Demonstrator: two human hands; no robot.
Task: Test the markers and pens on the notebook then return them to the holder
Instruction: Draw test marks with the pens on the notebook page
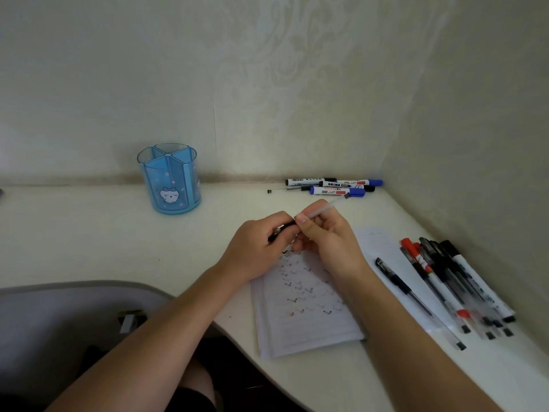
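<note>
Left hand (258, 245) pinched the pen's dark end | right hand (326, 236) gripped the clear pen (325, 207) barrel | above notebook (309, 307); holder (170, 179) well apart, back left | best pulled straight along the barrel.

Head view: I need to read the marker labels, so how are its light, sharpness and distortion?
Head view: dim, flat light, soft shadows, no glare; wide-angle bend curves the desk back edge; labels on the markers by the wall are too small and soft to read; notebook marks show only as small ticks.
</note>
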